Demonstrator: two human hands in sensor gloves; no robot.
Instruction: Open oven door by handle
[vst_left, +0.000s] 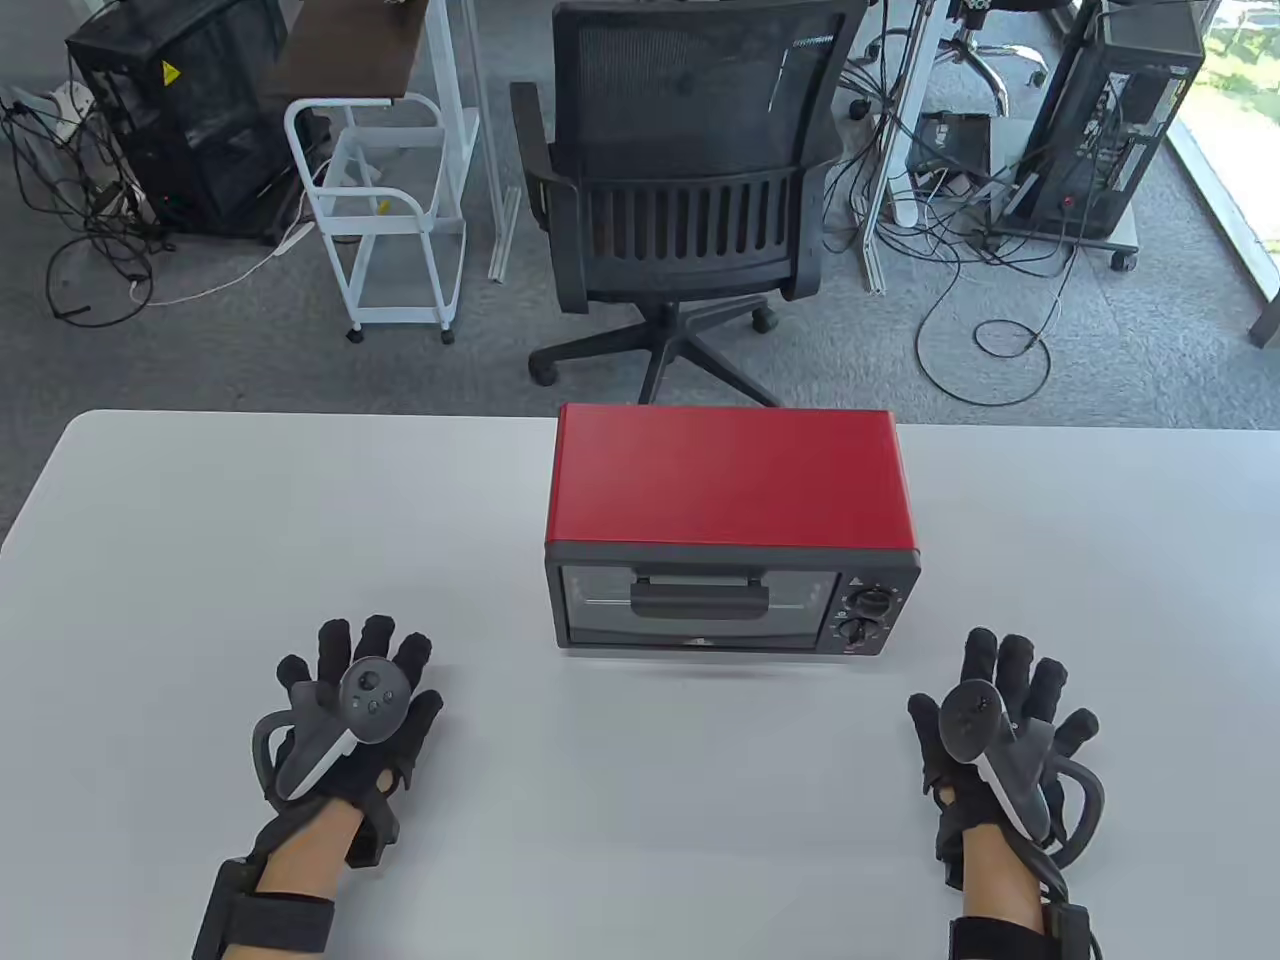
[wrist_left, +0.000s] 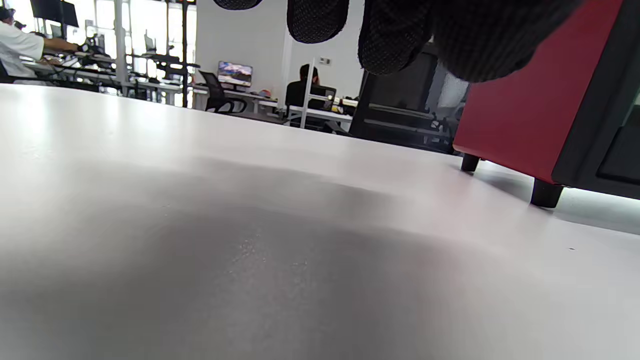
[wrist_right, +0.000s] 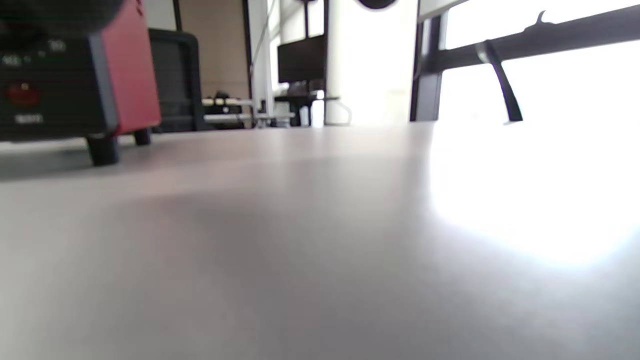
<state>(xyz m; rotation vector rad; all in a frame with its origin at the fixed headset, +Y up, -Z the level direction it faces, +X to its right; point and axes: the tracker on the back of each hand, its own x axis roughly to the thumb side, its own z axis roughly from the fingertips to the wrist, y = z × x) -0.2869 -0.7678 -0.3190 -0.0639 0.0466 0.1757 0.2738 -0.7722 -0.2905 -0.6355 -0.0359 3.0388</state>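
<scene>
A red toaster oven (vst_left: 730, 490) with a black front stands at the middle of the white table (vst_left: 180, 540). Its glass door (vst_left: 695, 605) is closed, with a dark handle (vst_left: 700, 598) across the upper part. Two knobs (vst_left: 868, 615) sit right of the door. My left hand (vst_left: 350, 690) rests flat on the table, fingers spread, left of the oven and apart from it. My right hand (vst_left: 1010, 700) rests flat on the table to the oven's right, fingers spread. Both hands hold nothing. The oven's red side shows in the left wrist view (wrist_left: 520, 125) and in the right wrist view (wrist_right: 132, 70).
A black office chair (vst_left: 690, 190) stands behind the table's far edge. A white cart (vst_left: 385, 210) and computer towers with cables are on the floor beyond.
</scene>
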